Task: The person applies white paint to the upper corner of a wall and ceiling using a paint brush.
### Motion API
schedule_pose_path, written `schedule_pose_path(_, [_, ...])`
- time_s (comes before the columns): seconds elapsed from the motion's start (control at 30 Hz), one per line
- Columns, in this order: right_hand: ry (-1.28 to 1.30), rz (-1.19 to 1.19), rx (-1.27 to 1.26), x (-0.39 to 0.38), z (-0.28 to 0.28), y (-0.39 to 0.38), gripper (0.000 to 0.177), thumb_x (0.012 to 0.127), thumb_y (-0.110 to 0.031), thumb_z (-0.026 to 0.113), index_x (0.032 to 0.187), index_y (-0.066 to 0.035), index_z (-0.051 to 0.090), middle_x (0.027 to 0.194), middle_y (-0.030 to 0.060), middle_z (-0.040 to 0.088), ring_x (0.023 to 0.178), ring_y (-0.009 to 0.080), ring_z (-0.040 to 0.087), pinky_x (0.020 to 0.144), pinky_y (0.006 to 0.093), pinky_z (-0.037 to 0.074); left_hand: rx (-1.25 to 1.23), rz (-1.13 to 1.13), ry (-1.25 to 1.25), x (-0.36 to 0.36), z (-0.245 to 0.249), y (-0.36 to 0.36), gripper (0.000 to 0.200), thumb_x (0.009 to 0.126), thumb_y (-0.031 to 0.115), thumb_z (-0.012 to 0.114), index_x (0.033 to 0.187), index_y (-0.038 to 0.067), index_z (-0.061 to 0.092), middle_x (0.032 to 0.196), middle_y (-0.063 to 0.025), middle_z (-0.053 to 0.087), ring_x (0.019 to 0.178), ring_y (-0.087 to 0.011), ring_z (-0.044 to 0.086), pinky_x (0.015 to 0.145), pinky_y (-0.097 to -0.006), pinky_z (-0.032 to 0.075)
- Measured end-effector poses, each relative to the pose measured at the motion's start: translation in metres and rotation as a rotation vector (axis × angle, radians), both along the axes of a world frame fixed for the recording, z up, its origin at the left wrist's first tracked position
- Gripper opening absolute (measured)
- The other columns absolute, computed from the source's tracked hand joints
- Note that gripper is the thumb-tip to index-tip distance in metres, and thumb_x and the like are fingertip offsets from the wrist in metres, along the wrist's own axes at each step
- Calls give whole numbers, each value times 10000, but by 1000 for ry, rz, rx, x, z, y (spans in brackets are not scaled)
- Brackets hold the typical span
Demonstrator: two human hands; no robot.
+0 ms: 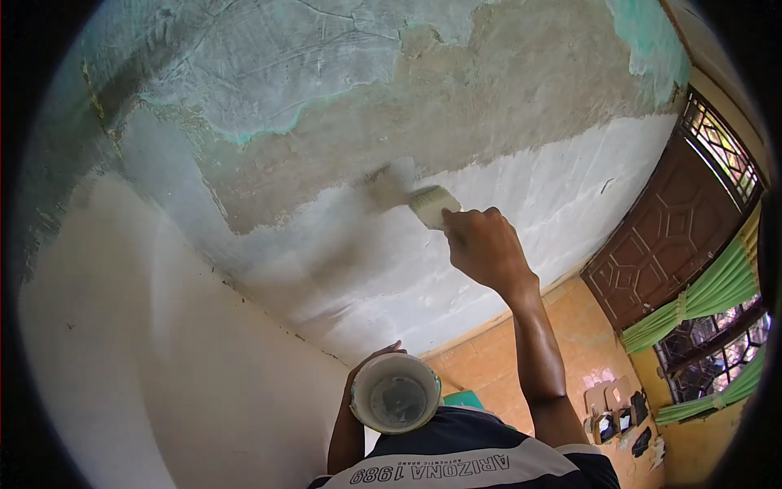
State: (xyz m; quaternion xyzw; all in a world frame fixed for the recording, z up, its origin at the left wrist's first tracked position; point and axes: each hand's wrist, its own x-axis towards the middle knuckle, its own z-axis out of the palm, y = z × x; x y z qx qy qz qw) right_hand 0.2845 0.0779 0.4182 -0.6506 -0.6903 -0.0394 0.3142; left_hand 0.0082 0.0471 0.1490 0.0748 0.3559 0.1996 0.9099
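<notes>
Right hand (482, 244) raised, clenched on brush (432, 204). Brush axis runs up-left from the fist, bristles on wall (521, 98) at the white coat's edge. Left hand (371, 363) low by chest, wrapped around pot (397, 394). Right hand nearer the wall.

Brush (432, 204): wide flat paintbrush, pale whitish bristles and ferrule, just above frame centre, around 1 o'clock. Bristle end points to 10 o'clock and is pressed on the wall, tip motion-blurred. Handle runs to 4 o'clock, hidden inside the right hand (485, 244) clenched around it.

Cup (397, 394): small round white plastic cup at 6 o'clock, low in frame. Open mouth faces the camera, rim smeared white, greyish-white coating on the inside, level unclear. Left hand (368, 364) grips it from behind at its 10 o'clock side, fingers mostly hidden.
</notes>
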Motion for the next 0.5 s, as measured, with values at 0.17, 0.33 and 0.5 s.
schedule_pose_path(0.17, [8,-1,58,5,16,6,259,937,-30,654,1163,-12,779,836,260,699,700,442,689,638,476,545,55,56,17,3,-1,-3,243,1008,329,781,1098,103,767,958,-52,777,839,-176,755,779,-373,626])
schedule_pose_path(0.33, [176,37,314,-5,23,-1,353,937,-59,659,1274,-10,751,735,235,679,679,403,698,636,487,550,40,54,26,1,3,-1,269,1001,324,790,1132,91,765,991,-60,779,864,-179,758,797,-383,629])
schedule_pose_path(0.5, [103,38,311,-4,-7,14,352,940,-64,667,1280,-10,743,706,217,674,661,404,687,622,486,552,19,48,0,-1,8,-3,288,990,305,804,1171,85,763,1024,-59,780,876,-182,758,805,-367,627])
